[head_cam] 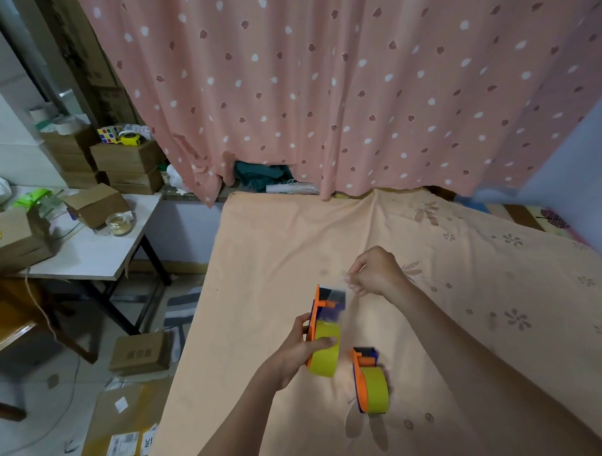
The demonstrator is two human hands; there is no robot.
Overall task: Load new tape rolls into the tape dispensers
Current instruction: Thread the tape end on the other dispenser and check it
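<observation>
1. The left hand (302, 350) grips an orange dispenser (318, 317) above the peach sheet (257, 277), thumb lying across its yellow roll (326, 351), fingers wrapped behind the frame.
2. The right hand (373, 273) is pinched on the free end of clear tape (340, 297) (blurred, barely visible), which runs from the held dispenser's head up to the fingertips.
3. A 2nd dispenser (362, 376) rests on the sheet just right of the 1st, apart from both hands, with its own yellow roll (377, 391) seated in it.
4. Behind hangs a pink dotted curtain (331, 92); a table (97, 251) with boxes stands to the left.
</observation>
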